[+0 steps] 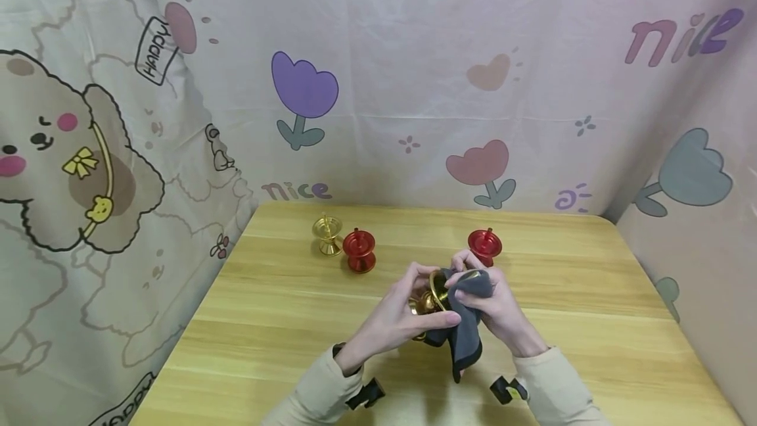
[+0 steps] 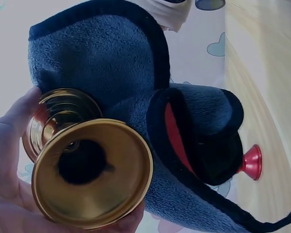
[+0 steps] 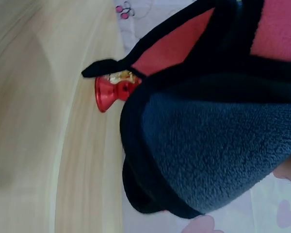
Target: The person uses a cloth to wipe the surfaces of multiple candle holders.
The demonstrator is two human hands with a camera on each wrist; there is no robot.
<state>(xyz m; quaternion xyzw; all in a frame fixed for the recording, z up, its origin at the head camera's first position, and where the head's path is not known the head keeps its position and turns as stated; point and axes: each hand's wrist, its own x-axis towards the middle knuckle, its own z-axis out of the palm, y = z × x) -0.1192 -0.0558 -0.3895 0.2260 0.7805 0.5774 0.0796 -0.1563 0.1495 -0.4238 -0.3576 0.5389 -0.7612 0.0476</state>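
Beyond cloth (image 1: 467, 331) stood gold stand (image 1: 328, 236), two red stands (image 1: 359, 252) (image 1: 485, 244) | left hand (image 1: 397, 311) curled round gilt stand (image 2: 120, 187) | right hand (image 1: 501, 298) pinched cloth

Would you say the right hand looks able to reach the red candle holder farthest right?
Probably yes: that red candle holder stands just beyond the right hand with nothing visible between them, though the gray cloth it holds may need releasing.

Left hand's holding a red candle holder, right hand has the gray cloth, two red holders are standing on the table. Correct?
Colour's off: the candle holder in the left hand is gold, as the left wrist view shows. The right hand has the gray cloth and two red holders stand on the table.
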